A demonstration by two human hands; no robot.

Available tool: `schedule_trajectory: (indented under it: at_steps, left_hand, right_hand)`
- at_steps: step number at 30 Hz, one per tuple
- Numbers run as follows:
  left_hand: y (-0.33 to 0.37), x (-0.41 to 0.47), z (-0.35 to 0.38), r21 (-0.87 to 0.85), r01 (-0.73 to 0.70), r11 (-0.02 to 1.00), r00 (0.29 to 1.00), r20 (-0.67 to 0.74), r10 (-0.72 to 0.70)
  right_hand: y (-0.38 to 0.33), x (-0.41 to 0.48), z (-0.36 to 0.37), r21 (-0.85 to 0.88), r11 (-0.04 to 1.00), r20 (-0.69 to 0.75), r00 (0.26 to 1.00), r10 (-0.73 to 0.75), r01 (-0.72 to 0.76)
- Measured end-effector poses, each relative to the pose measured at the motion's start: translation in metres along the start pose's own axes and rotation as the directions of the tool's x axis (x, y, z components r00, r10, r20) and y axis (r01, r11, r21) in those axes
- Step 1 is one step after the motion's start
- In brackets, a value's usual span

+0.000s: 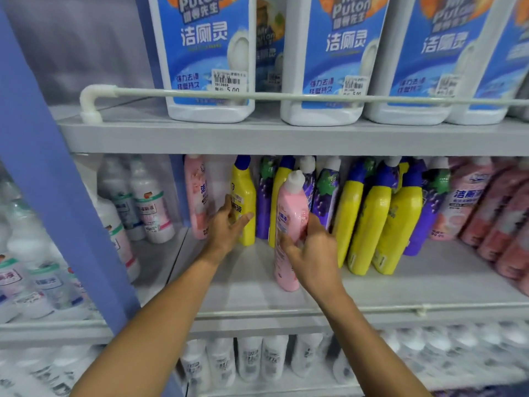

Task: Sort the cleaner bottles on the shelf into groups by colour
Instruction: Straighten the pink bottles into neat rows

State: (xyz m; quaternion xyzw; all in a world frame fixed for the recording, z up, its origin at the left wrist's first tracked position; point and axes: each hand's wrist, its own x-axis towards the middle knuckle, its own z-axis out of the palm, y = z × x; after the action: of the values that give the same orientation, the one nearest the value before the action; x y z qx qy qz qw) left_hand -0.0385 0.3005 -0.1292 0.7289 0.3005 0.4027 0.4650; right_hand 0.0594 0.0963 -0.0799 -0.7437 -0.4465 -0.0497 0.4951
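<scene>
The right hand (312,253) grips a pink bottle (289,207) at the shelf (252,282) front; the left hand (226,227), fingers nearly straight, touches a yellow bottle (246,193). Likely next: shift that yellow aside so pink joins the far-left pink bottle (196,196)

One wide-angle camera, worn on the person's head, faces a shop shelving unit head-on and tilts slightly down. It sits close: the left hand (226,224) and right hand (312,253) reach the middle shelf (400,287) at frame centre. The upper shelf (200,136) crosses above, white bottles (249,356) of the shelf below line the bottom edge, and a blue upright (57,196) slants at the left.
</scene>
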Motion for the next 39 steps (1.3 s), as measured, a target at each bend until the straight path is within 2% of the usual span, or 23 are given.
schedule_trajectory:
  at_steps: [3,10,12,13,15,17,18,20,22,25,27,29,32,39]
  left_hand:
    - [0.000,0.005,-0.001,-0.011,0.040,0.999,0.999,-0.008,-0.041]
    - [0.005,0.004,-0.005,0.139,0.042,0.989,0.999,-0.020,-0.039]
    - [0.016,0.001,-0.006,0.193,0.030,0.981,0.997,-0.079,-0.015]
    - [0.024,0.001,-0.007,0.178,0.030,0.984,0.988,-0.152,-0.003]
    - [0.041,0.003,-0.016,0.102,-0.037,0.994,0.933,-0.352,0.071]
    - [0.054,0.010,-0.028,0.073,-0.162,0.984,0.836,-0.519,0.176]
    - [0.062,0.013,-0.034,0.077,-0.201,0.976,0.791,-0.575,0.209]
    - [0.071,0.021,-0.042,0.122,-0.190,0.974,0.725,-0.652,0.224]
    - [0.067,0.034,-0.046,0.065,-0.062,0.996,0.756,-0.649,0.089]
    - [0.036,0.047,-0.043,-0.011,0.232,0.973,0.798,-0.569,-0.197]
    - [0.015,0.046,-0.041,-0.051,0.297,0.953,0.801,-0.529,-0.278]
    - [0.002,0.038,-0.043,-0.046,0.281,0.959,0.807,-0.529,-0.262]
    - [-0.006,0.022,-0.048,0.063,0.262,0.963,0.828,-0.527,-0.190]
    - [0.000,-0.060,-0.040,0.030,0.119,0.992,0.884,-0.459,-0.092]
  right_hand:
    - [0.004,0.001,-0.001,0.027,1.000,0.003,1.000,-0.006,0.006]
    - [0.012,0.003,0.006,0.012,1.000,-0.002,1.000,-0.027,0.027]
    - [0.014,0.004,0.006,0.010,0.999,-0.007,0.999,-0.036,0.036]
    - [0.015,0.004,0.007,0.009,0.999,-0.008,0.999,-0.039,0.039]
    - [0.016,0.004,0.007,0.004,0.999,-0.011,0.999,-0.045,0.045]
    - [0.017,0.004,0.008,0.002,0.999,-0.016,0.999,-0.052,0.052]
    - [0.017,0.003,0.009,0.005,0.998,-0.017,0.998,-0.055,0.055]
    - [0.018,0.003,0.010,0.014,0.998,-0.020,0.998,-0.059,0.059]
    - [0.018,0.003,0.010,0.021,0.998,-0.023,0.998,-0.058,0.059]
    - [0.019,0.003,0.011,0.036,0.998,-0.037,0.998,-0.059,0.060]
    - [0.019,0.002,0.011,0.042,0.997,-0.041,0.998,-0.058,0.059]
    - [0.019,0.002,0.013,0.046,0.998,-0.046,0.998,-0.047,0.049]
    - [0.019,-0.002,0.015,0.063,0.998,-0.070,0.997,-0.016,0.020]
    - [0.018,-0.013,0.031,0.229,0.966,-0.088,0.986,0.145,-0.122]
